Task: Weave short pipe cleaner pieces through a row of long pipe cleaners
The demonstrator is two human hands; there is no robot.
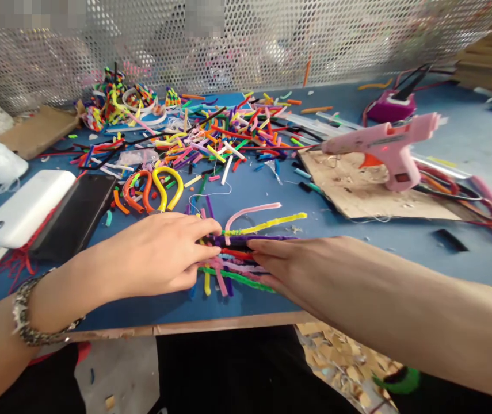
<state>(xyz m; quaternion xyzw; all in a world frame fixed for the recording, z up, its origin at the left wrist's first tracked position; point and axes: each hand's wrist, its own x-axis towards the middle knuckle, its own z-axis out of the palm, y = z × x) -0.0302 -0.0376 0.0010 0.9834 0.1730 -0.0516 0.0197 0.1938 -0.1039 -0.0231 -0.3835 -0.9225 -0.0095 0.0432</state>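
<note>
Crossing strips of coloured pipe cleaner (241, 264) lie near the front edge of the blue table, in yellow, purple, red, pink, green and other colours. My left hand (159, 253) presses on their left part, its fingers closed together around the crossing strips. From the right, my right hand (289, 259) reaches over the other ends, fingers together and thumb side hidden, touching the purple, red and green strips. A yellow strip (289, 220) and a curved pink strip (254, 211) stick out above the hands.
A pink glue gun (384, 146) stands on cardboard (340, 190) at the right. Cut pipe cleaner pieces (211, 135) are heaped at the back. Orange-and-yellow-handled scissors (166, 190), a black phone (77, 215) and a white power bank (25, 204) lie at the left. Perforated metal mesh (263, 46) rises behind.
</note>
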